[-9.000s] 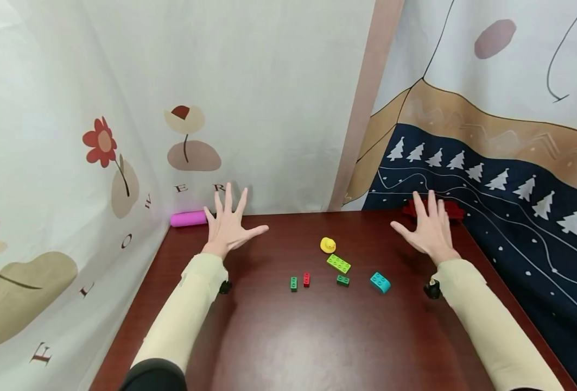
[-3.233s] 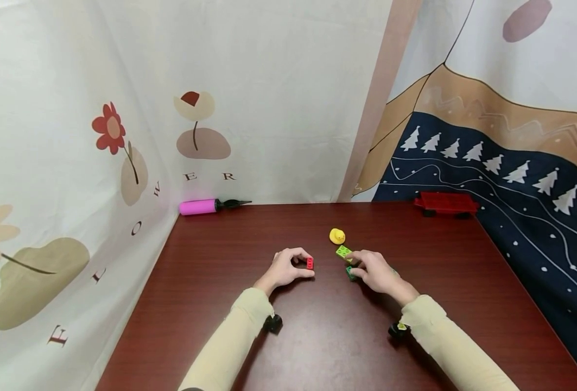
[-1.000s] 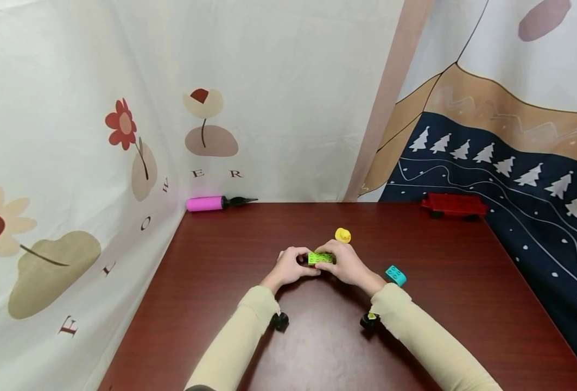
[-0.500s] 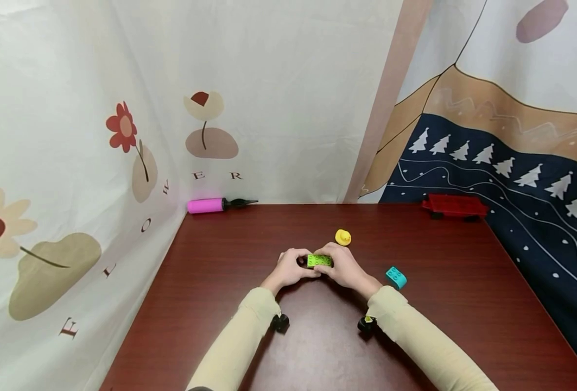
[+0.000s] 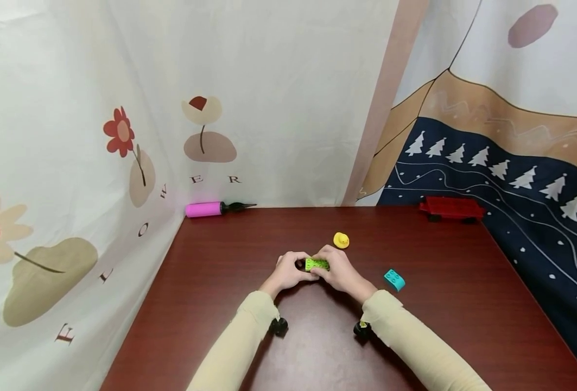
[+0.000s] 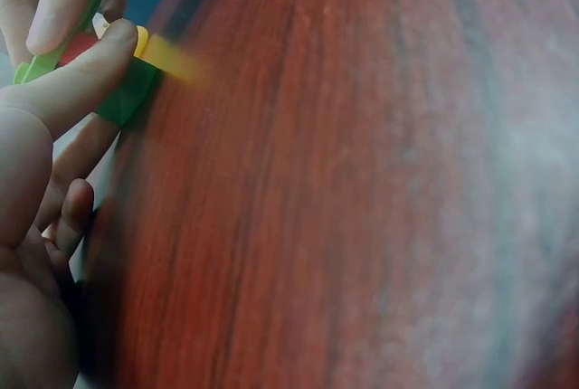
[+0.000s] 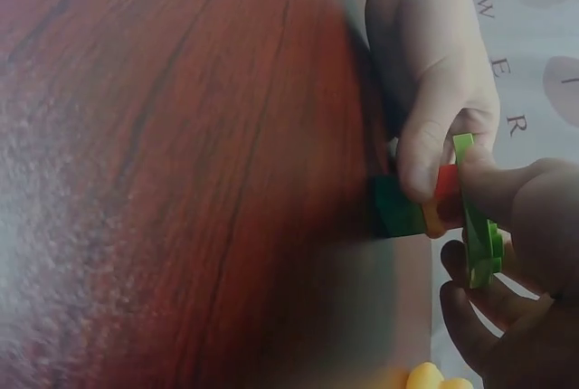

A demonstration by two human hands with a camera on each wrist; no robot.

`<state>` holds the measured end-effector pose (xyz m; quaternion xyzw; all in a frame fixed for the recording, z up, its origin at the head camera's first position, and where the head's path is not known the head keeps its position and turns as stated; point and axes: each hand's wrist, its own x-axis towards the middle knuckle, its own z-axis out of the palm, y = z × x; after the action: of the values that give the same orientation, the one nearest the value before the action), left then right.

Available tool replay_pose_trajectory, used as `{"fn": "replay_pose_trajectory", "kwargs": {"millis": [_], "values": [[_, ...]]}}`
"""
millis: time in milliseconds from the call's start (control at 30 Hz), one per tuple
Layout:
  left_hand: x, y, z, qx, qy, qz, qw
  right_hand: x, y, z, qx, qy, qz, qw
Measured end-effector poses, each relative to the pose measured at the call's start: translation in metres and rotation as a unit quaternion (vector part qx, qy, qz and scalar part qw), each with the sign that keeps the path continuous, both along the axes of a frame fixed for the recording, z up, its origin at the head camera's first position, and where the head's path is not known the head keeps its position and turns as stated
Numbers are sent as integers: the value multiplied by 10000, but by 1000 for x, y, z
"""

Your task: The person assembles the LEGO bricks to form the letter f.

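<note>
In the head view, both hands meet over the middle of the table. My right hand [image 5: 339,271] pinches a long lime-green toy brick [image 5: 315,264] between thumb and fingers, its studs facing away from the other bricks in the right wrist view. My left hand [image 5: 288,271] holds a small stack with a red brick [image 7: 448,180] and a dark green brick [image 7: 395,208], thumb across its side. The lime brick lies against the red end of the stack. An orange patch shows between red and green. Fingers hide parts of the bricks.
A yellow rubber duck [image 5: 341,240] sits just beyond the hands. To the right lies a turquoise brick [image 5: 394,279]. At the table's back edge are a pink hand pump [image 5: 204,209] and a red toy wagon [image 5: 451,208]. Printed curtains [image 5: 278,108] enclose the table.
Spread hands came together from the sides and picked up the separate red, green and lime bricks. Over the last second both stay together, with the lime brick tilting slightly against the stack.
</note>
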<state>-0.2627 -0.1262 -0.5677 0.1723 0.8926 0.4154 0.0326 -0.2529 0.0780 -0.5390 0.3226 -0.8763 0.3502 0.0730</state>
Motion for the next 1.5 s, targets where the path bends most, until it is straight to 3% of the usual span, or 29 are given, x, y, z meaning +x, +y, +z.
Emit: {"fn": "replay_pose_trajectory", "kwargs": {"millis": [267, 600, 900, 1167, 1500], "values": [[-2, -3, -3, 75, 39, -57, 9999, 1, -6, 0, 61, 139, -53, 9999], [4, 0, -9, -338, 211, -87, 9992, 6, -3, -3, 55, -20, -130, 9999], [5, 0, -2, -388, 290, -194, 9986, 4, -3, 1, 147, -98, -206, 9996], [6, 0, 1, 736, 321, -322, 9963, 4, -4, 3, 218, -327, -359, 9986], [7, 1, 0, 995, 463, -288, 9935, 4, -3, 2, 118, -277, -345, 9989]]}}
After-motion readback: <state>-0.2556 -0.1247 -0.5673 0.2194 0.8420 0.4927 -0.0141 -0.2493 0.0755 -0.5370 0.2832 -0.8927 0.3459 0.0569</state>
